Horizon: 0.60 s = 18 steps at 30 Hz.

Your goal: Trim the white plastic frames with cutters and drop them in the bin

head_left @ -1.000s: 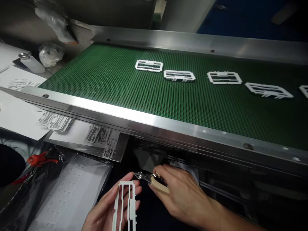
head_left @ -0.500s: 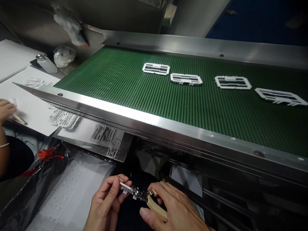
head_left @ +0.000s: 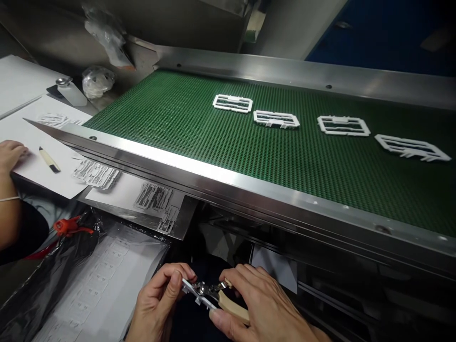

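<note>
Far left: a co-worker's hand (head_left: 10, 154) rests on a white sheet (head_left: 32, 164) beside a small knife (head_left: 50, 160); loose white plastic parts (head_left: 96, 175) lie on the sheet by the conveyor's steel rail (head_left: 199, 173). Lower left: a black-lined box (head_left: 96, 289) holds flat white mouldings. Bottom centre: the left hand (head_left: 160, 308), fingers closed, pinches a thin white plastic frame (head_left: 194, 290) by its edge between thumb and forefinger. The right hand (head_left: 263, 308) is clamped around the tan handles of flush cutters (head_left: 224, 297), whose metal nose meets the frame at its near edge; whether the blades have closed cannot be told. Judged from its slim ribs, the frame is light, fairly stiff yet easily snapped or bent, best held by the outer border close to the cut. Upper right: four similar frames (head_left: 344, 125) lie in a row, apart, on the green belt (head_left: 199, 123)
</note>
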Available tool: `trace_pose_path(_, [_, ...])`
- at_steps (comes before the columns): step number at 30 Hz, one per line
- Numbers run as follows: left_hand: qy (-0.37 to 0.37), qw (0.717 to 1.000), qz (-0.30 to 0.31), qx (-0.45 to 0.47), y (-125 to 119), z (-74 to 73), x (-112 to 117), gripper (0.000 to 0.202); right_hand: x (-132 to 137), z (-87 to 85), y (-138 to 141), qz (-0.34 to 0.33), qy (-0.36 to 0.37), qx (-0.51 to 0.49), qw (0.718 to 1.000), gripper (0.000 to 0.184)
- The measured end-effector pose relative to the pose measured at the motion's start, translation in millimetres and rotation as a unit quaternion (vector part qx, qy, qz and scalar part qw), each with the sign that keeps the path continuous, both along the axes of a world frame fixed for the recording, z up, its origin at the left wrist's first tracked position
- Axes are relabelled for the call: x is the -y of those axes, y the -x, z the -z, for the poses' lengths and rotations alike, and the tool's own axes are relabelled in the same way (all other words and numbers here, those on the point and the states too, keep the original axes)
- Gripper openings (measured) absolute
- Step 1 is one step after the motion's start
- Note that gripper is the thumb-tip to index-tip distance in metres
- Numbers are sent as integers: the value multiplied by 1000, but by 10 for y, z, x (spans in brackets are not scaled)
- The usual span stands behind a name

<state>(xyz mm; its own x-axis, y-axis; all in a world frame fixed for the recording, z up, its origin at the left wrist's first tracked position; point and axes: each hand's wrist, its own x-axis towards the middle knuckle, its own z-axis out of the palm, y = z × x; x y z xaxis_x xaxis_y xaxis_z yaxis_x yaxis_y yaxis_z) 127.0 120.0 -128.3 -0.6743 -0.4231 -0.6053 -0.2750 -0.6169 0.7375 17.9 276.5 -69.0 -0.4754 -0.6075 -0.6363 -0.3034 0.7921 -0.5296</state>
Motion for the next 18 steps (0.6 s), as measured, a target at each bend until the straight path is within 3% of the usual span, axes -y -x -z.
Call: trace_pose_path(18, [44,998,-28,25,11,-3,36,25,85,22,-9,-36,-26,-26,999,22])
